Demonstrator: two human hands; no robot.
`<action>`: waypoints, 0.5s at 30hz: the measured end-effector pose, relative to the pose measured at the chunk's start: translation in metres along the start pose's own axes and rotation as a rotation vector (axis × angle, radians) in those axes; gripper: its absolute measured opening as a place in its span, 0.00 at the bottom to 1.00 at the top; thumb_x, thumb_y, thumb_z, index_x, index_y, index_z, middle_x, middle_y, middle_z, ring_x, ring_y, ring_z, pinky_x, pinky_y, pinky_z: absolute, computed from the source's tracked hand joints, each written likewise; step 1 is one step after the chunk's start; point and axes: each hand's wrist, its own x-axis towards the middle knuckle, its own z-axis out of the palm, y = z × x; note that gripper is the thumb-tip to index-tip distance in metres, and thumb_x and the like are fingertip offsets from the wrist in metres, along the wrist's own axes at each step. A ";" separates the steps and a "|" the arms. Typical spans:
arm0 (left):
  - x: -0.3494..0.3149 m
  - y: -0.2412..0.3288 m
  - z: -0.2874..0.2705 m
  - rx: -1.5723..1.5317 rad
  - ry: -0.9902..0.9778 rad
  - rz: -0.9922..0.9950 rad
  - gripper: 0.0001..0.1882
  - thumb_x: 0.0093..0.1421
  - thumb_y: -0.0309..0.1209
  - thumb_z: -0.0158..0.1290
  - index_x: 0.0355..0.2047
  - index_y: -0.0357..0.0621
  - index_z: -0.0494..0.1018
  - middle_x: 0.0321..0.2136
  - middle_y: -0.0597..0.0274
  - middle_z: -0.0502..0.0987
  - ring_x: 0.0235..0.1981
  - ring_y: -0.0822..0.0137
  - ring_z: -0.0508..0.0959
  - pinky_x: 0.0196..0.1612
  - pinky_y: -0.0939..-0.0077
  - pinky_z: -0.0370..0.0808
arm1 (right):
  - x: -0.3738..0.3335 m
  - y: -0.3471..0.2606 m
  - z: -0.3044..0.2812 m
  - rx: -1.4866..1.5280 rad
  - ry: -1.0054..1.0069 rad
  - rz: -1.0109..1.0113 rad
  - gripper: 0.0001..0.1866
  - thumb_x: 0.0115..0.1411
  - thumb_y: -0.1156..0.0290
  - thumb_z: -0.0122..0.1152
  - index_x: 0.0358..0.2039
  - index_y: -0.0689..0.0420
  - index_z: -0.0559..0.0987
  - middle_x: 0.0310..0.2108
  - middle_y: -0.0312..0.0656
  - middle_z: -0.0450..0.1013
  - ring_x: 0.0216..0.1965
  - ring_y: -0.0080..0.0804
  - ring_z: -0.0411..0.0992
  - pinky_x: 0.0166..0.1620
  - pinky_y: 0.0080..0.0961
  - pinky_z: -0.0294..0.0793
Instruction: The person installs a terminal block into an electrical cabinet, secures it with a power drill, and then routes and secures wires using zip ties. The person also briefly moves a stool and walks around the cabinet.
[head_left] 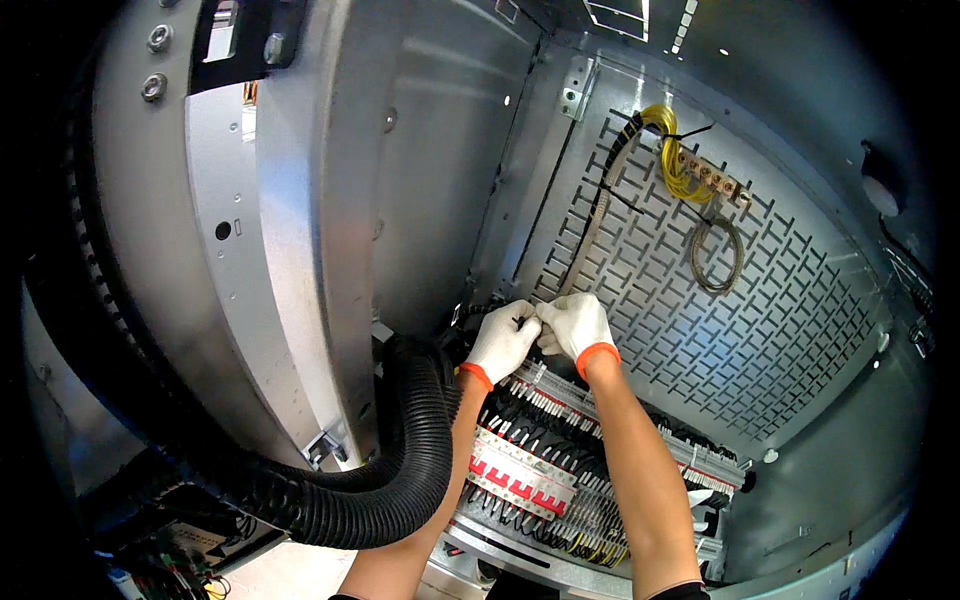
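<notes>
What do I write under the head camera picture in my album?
White-gloved left hand and right hand close together inside a metal cabinet, near red-switched breakers and a black ribbed hose.

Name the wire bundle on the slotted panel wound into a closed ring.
The grey-brown coil, just below the copper-coloured bar; the yellow wires arch over into a black wrap instead.

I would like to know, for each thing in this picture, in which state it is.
Left hand: gloved, fingers bent, close against the other hand.
Right hand: gloved, fingers bent; grip unclear.
Black hose: curved.
Yellow wires: bundled, bent over.
Thin cable: coiled into a ring.
Red switches: in a row; on or off unclear.
</notes>
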 end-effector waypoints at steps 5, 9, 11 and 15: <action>0.005 -0.008 -0.005 -0.007 -0.107 -0.111 0.12 0.61 0.31 0.55 0.37 0.32 0.79 0.32 0.57 0.83 0.34 0.69 0.79 0.44 0.72 0.74 | 0.002 0.020 0.007 0.043 0.038 -0.007 0.13 0.59 0.71 0.60 0.32 0.71 0.84 0.21 0.49 0.79 0.21 0.35 0.81 0.26 0.30 0.82; 0.000 0.001 -0.003 -0.009 -0.110 -0.101 0.12 0.60 0.32 0.56 0.36 0.33 0.80 0.31 0.59 0.83 0.33 0.70 0.78 0.42 0.72 0.75 | 0.007 0.035 0.003 0.196 0.011 0.057 0.14 0.59 0.71 0.62 0.38 0.71 0.84 0.26 0.48 0.80 0.22 0.34 0.80 0.26 0.28 0.82; 0.000 0.002 -0.002 -0.033 -0.121 -0.119 0.11 0.60 0.32 0.56 0.36 0.35 0.81 0.30 0.62 0.82 0.31 0.71 0.78 0.39 0.73 0.74 | 0.007 0.037 -0.002 0.209 -0.026 0.073 0.17 0.61 0.70 0.62 0.43 0.72 0.82 0.31 0.49 0.81 0.25 0.34 0.81 0.28 0.26 0.83; 0.006 -0.011 -0.001 -0.158 -0.173 -0.185 0.09 0.62 0.30 0.53 0.35 0.38 0.80 0.26 0.68 0.79 0.27 0.74 0.74 0.34 0.74 0.71 | 0.003 0.044 -0.011 0.128 -0.132 -0.059 0.15 0.63 0.73 0.59 0.44 0.69 0.83 0.31 0.47 0.82 0.30 0.31 0.81 0.35 0.25 0.84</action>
